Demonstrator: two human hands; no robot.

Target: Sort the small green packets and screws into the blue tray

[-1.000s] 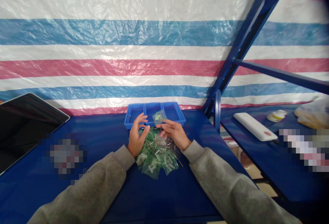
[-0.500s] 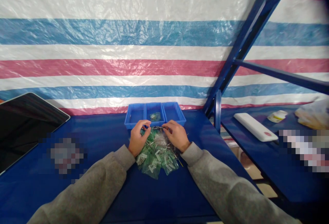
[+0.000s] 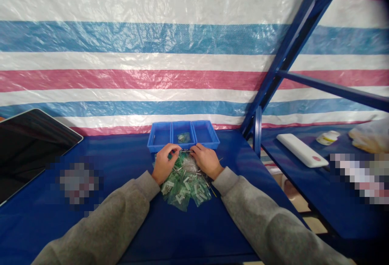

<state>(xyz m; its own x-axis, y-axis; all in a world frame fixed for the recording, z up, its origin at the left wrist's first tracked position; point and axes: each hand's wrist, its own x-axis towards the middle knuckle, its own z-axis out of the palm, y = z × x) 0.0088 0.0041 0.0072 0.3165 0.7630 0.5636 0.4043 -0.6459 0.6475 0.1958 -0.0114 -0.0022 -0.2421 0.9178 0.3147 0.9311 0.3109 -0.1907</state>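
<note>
My left hand (image 3: 164, 162) is curled above the left side of a pile of small green-tinted plastic bags (image 3: 181, 196) with white and metal pieces in them. Its thumb and forefinger curve toward each other; what they grip, if anything, is too small to make out. Opposite it, my right hand (image 3: 208, 161) pinches a thin metal rod (image 3: 186, 151), which spans the gap between my fingertips. More thin metal rods (image 3: 198, 172) lie loose across the bags. Just beyond my hands stands a blue three-compartment tray (image 3: 183, 148), with a small clear bag (image 3: 183, 137) in its middle compartment.
A dark-screened tablet or monitor (image 3: 27, 151) lies at the left, near a blurred patch. Blue metal posts (image 3: 258, 131) rise at the table's right. On the side table are a white oblong case (image 3: 300, 150), a small white bottle (image 3: 328, 137) and a plastic bag (image 3: 370, 135).
My right hand has shifted slightly left, and my left fingertips slightly right, so the gap between them is smaller. The tray and the pile look unmoved.
</note>
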